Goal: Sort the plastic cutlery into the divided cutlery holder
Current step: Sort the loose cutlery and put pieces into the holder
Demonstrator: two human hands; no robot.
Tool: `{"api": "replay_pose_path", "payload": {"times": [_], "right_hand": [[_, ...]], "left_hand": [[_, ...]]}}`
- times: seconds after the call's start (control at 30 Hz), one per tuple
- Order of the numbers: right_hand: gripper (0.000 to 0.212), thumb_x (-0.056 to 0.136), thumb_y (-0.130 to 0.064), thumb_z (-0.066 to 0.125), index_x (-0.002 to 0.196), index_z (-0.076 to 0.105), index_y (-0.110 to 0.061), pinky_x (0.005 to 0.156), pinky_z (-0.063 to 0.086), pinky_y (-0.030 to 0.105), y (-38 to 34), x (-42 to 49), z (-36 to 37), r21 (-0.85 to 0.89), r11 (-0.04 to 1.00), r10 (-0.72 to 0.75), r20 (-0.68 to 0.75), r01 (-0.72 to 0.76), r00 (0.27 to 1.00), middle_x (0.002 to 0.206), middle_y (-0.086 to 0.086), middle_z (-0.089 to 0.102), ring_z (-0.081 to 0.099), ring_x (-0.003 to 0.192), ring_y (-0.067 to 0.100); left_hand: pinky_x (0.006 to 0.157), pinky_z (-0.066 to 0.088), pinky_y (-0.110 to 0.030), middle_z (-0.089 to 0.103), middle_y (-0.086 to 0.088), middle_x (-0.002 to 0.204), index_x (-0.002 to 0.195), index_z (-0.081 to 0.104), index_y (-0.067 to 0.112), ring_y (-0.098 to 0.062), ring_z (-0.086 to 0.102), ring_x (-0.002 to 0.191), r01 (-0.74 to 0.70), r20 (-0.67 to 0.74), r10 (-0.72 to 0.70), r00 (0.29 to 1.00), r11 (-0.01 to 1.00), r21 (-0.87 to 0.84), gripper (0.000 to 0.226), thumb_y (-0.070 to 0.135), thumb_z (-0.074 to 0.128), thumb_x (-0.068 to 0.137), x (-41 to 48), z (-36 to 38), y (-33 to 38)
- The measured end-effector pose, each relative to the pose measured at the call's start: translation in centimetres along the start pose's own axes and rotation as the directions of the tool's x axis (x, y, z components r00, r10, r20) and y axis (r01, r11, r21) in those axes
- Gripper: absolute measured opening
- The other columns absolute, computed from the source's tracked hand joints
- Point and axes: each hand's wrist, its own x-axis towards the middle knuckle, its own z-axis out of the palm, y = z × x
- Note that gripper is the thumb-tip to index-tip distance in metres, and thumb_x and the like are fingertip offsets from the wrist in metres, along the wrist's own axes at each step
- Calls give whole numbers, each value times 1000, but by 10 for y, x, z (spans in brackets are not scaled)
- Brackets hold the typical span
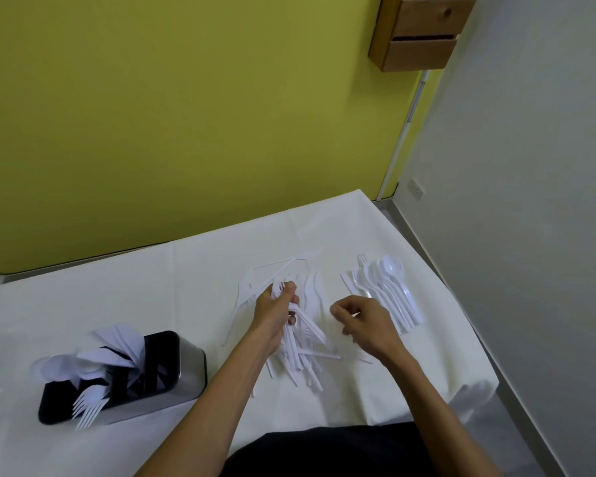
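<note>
A loose heap of white plastic cutlery (pixel 303 359) lies in the middle of the white table. My left hand (pixel 276 311) grips a bunch of white forks (pixel 307 321) above that heap. Just to the right, my right hand (pixel 362 318) hovers with its fingers curled and nothing plainly in them. A tidy row of white spoons and forks (pixel 386 287) lies to the right of my right hand. The divided cutlery holder (pixel 183 370), steel with a black rim, stands at the left. It holds forks at its near end, spoons in the middle and knives behind.
The table (pixel 83 304) is covered by a white cloth and backs onto a yellow-green wall. Its right edge drops off close to the row of spoons. A wooden drawer unit (pixel 424 32) hangs on the wall at the upper right.
</note>
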Motion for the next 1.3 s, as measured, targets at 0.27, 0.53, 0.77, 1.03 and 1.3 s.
{"api": "replay_pose_path", "payload": {"times": [0.27,0.53,0.77,1.03,1.3], "right_hand": [[30,80,-39,74,106,63,-26,79,53,28,30,-8,4,-514,856,139,132,-52,981,100,-10,64,62,92,11],[17,82,-39,77,90,69,-26,67,51,19,8,-9,3,-278,960,54,84,-28,995,83,-12,68,63,75,2],[15,80,-42,77,80,70,-29,59,40,10,-52,-11,25,-119,984,-123,112,136,986,73,-15,69,60,63,-9],[51,101,-55,40,121,61,-14,81,51,33,-59,-16,36,535,798,247,129,-277,960,117,3,66,64,107,20],[45,107,-31,36,106,65,3,92,52,39,-157,-26,115,795,335,107,501,-506,859,106,19,72,69,100,29]], "left_hand": [[69,57,-37,56,-6,70,98,59,8,-21,60,64,42,-44,-52,998,979,-199,9,17,59,100,4,-15,4],[50,49,-28,53,-3,74,111,64,8,-15,46,51,20,-48,-31,998,978,-209,28,27,71,92,-3,-20,6],[75,56,-40,67,-2,91,103,66,15,-19,61,80,-31,52,38,998,990,-136,40,51,71,86,-16,3,23],[65,60,-34,48,-3,54,77,53,8,-14,51,47,-183,-225,66,972,814,-552,34,33,67,95,-36,0,57],[47,35,-27,41,5,51,68,42,16,-14,38,40,-493,-457,296,839,769,-406,42,39,60,98,-90,-78,96]]}}
